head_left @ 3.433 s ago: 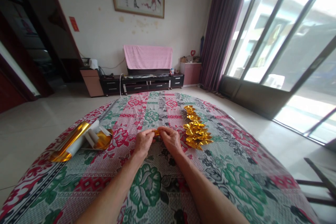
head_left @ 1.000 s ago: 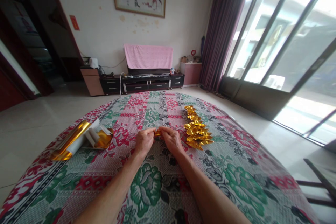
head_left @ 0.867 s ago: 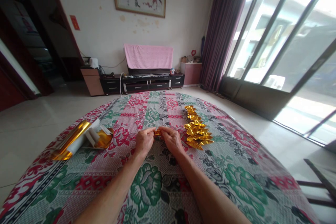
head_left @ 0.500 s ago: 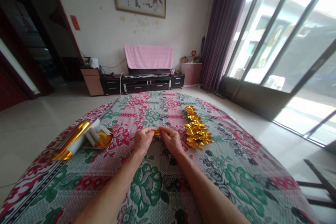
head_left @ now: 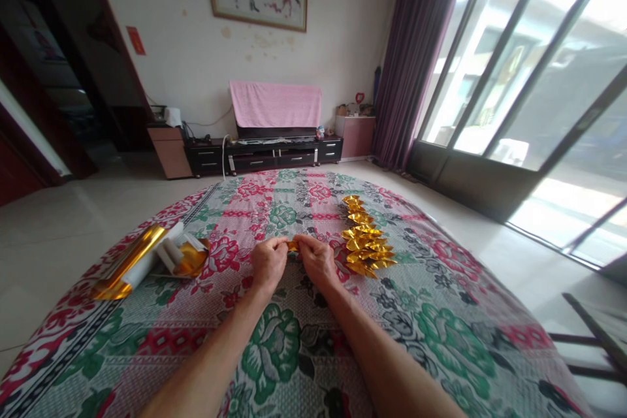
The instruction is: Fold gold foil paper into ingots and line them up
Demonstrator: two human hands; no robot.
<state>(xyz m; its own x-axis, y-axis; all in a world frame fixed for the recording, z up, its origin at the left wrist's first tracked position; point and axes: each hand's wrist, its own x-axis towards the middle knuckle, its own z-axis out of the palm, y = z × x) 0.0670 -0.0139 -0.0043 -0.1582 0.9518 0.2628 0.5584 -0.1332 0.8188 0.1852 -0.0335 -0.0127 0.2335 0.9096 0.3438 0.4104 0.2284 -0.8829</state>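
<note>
My left hand [head_left: 268, 262] and my right hand [head_left: 317, 261] meet over the middle of a floral cloth [head_left: 294, 339], both pinching one small piece of gold foil paper [head_left: 292, 246] between their fingertips. Most of that piece is hidden by my fingers. Just right of my right hand runs a row of several folded gold foil pieces [head_left: 363, 238], stretching away from me. To the left lies a stack of flat gold foil sheets [head_left: 128, 264] with some white-backed rolled sheets [head_left: 179, 253].
The cloth covers a low round surface with tiled floor [head_left: 59, 235] around it. A dark TV cabinet [head_left: 267, 155] under a pink towel [head_left: 275, 104] stands by the far wall. Glass doors [head_left: 529, 91] and a purple curtain [head_left: 411, 59] are on the right.
Both hands stay pinched on the gold piece with only slight finger shifts. The view has drifted a little.
</note>
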